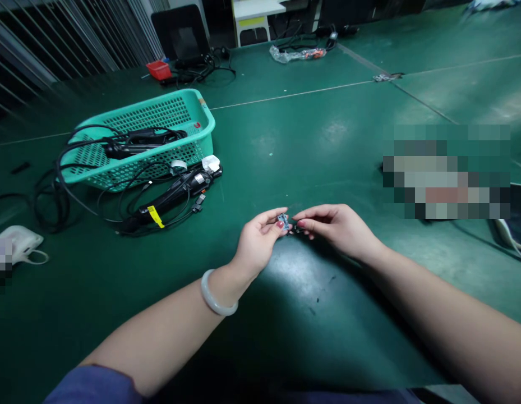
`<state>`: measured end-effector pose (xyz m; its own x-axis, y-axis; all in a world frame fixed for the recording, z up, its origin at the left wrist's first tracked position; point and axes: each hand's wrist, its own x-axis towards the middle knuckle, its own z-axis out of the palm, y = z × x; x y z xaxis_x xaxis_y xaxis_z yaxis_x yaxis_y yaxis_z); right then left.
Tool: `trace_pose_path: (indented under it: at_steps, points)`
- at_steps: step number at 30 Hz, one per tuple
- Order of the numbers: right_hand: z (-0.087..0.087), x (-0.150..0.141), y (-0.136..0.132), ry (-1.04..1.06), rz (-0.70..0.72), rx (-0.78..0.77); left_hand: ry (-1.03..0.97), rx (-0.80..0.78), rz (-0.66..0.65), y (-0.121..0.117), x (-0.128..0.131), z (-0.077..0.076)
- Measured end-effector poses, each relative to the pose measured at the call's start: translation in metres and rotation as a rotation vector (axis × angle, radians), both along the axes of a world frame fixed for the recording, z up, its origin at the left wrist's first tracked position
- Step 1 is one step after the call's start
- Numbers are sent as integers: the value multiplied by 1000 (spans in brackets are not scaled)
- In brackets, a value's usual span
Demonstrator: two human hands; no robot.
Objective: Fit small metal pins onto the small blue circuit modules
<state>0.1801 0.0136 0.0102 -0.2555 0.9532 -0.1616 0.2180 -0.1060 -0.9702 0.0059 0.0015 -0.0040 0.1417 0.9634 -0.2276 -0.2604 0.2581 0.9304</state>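
Observation:
Between the thumb and fingers of my left hand point(260, 238) is a small blue circuit board point(282, 222), held up over the green table. My right hand point(338, 227) is close beside it on the right, thumb and forefinger pinched together at the board's edge. A tiny dark piece shows at those fingertips, too small to name. A pale bangle circles my left wrist.
A turquoise basket point(197, 143) with black cabled devices stands on the green table point(260, 168) at left. In front of it lies a black handheld device point(171, 196) with cables and a yellow tag. Farther back are a red bin point(159, 70) and a plastic bag point(296, 54).

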Motion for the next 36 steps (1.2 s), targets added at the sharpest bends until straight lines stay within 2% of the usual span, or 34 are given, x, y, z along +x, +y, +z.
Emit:
trace_pose_path:
  at_steps: [4, 10, 18, 26, 36]
  points:
    - [1, -2, -1, -32, -50, 3, 14, 22, -51, -1, -2, 1]
    - [0, -7, -2, -107, -108, 127, 49, 28, -126, -3, -2, 0]
    - [-4, -10, -5, -125, -150, 237, 92, 153, -93, -3, -2, -4]
    - [0, -20, -10, -2, -256, 133, 75, 177, -76, -4, 0, -4]
    - [-2, -29, -17, 105, -279, 57, 42, 125, -21, -7, 2, 2]
